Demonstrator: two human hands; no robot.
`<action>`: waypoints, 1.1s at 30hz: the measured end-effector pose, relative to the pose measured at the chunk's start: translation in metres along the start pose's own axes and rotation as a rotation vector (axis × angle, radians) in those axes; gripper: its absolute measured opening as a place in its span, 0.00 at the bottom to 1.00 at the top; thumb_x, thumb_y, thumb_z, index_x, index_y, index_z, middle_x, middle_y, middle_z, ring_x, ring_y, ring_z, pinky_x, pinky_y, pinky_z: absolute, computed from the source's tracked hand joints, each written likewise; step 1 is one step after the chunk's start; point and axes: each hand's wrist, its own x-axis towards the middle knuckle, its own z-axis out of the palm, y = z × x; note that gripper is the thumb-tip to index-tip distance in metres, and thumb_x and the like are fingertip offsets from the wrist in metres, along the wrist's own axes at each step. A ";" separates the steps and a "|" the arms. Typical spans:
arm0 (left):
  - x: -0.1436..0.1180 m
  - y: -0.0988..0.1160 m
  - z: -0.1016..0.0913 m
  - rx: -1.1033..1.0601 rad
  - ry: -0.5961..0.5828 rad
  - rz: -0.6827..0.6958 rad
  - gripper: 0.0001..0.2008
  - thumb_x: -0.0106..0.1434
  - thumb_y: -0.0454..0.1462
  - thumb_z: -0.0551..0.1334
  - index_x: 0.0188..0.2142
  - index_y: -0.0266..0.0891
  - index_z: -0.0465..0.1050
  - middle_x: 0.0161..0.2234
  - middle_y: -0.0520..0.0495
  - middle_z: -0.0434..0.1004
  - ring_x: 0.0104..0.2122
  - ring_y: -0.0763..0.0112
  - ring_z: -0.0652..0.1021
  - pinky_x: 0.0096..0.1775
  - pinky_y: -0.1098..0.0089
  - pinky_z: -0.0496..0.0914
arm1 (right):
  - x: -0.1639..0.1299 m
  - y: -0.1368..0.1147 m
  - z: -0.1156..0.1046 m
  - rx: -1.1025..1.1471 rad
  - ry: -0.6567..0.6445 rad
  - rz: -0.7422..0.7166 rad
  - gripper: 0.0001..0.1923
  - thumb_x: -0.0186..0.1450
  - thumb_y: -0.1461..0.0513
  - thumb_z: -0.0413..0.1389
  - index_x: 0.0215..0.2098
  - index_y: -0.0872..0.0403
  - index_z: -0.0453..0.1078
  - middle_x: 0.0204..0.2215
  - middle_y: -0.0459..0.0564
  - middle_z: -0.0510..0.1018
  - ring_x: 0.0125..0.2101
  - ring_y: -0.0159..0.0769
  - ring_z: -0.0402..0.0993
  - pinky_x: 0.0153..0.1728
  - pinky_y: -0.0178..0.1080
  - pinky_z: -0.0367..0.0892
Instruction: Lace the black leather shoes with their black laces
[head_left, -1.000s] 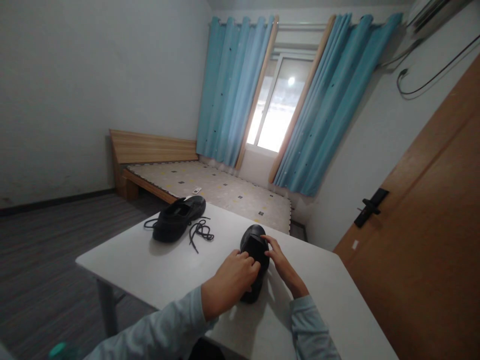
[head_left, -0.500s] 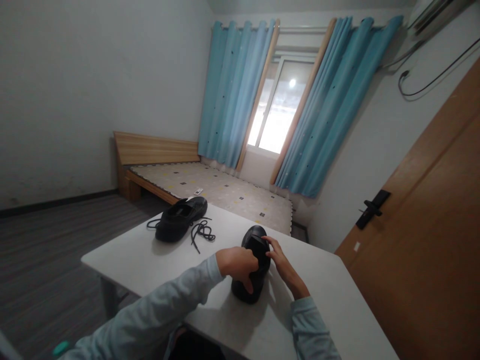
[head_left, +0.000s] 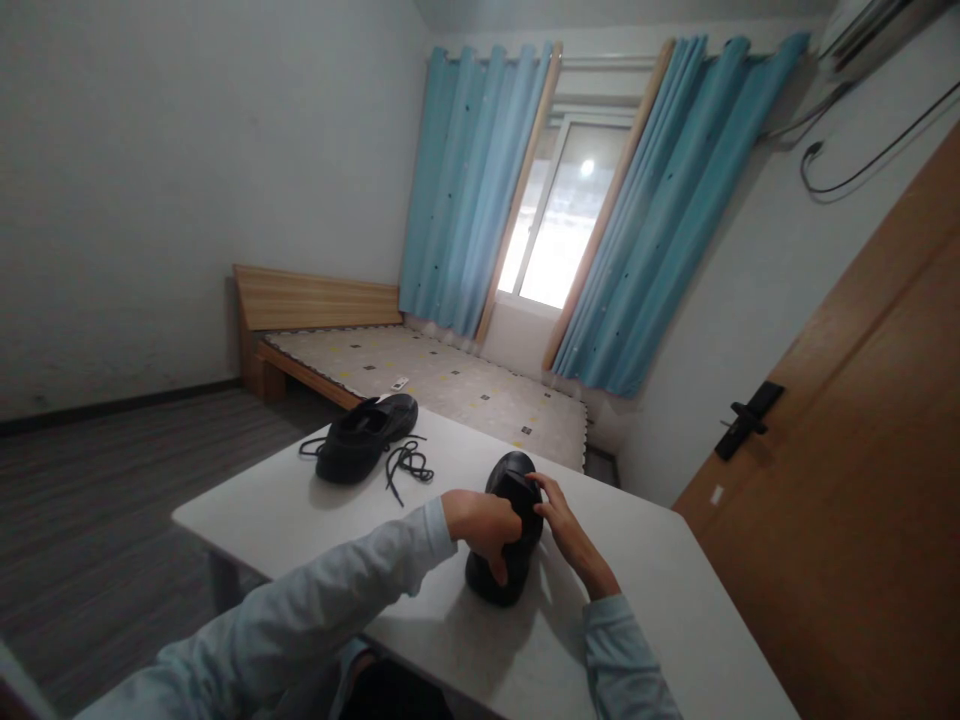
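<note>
both hands on the near shoe

while our left hand [head_left: 486,525] wraps over the middle of the near shoe [head_left: 508,530], fingers curled down its left side in a firm hold, our right hand [head_left: 564,520] rests its fingertips on the upper at the shoe's top, fingers bent; we cannot tell whether they pinch anything there. the shoe stands on the white table [head_left: 660,600], toe pointing away from us, close to the near edge.

in our judgement the step goes best if the left hand pins the shoe flat so it cannot rock, leaving the right fingers free for fine work at the opening. a light touch there matters, since the upper looks soft and would fold inward under pressure.

the shoe is black, matte, rounded at the toe, with a smooth skin that takes a dull sheen from the window light. the table top is plain, hard and smooth, with rounded corners. our sleeves are pale blue cloth, loosely creased.

further off on the same table lies the second shoe [head_left: 366,438], also black and low, with a thin black lace [head_left: 406,464] in a loose tangle just beside it. beyond the table stands a wooden bed [head_left: 315,300] with a patterned mattress, then blue curtains [head_left: 465,190] in soft vertical folds.
</note>
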 end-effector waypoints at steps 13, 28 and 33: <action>-0.068 -0.007 0.015 -0.251 0.659 -0.163 0.19 0.63 0.39 0.56 0.54 0.43 0.61 0.50 0.44 0.69 0.49 0.65 0.70 0.50 0.67 0.65 | -0.001 -0.003 -0.001 0.028 -0.006 -0.024 0.24 0.55 0.62 0.46 0.51 0.51 0.61 0.52 0.50 0.64 0.56 0.42 0.55 0.58 0.47 0.47; -0.097 -0.089 0.068 -0.027 0.387 -0.581 0.14 0.60 0.26 0.50 0.36 0.37 0.72 0.38 0.43 0.76 0.39 0.63 0.76 0.39 0.68 0.67 | -0.002 -0.009 -0.001 0.041 0.003 -0.016 0.24 0.54 0.63 0.46 0.50 0.52 0.62 0.51 0.51 0.65 0.55 0.41 0.57 0.57 0.45 0.50; -0.086 -0.087 0.068 -0.043 0.390 -0.526 0.10 0.58 0.27 0.52 0.31 0.36 0.71 0.33 0.43 0.76 0.36 0.64 0.75 0.37 0.69 0.65 | -0.004 -0.016 -0.002 0.023 0.029 -0.009 0.23 0.54 0.64 0.46 0.48 0.52 0.63 0.49 0.51 0.66 0.53 0.41 0.59 0.56 0.46 0.53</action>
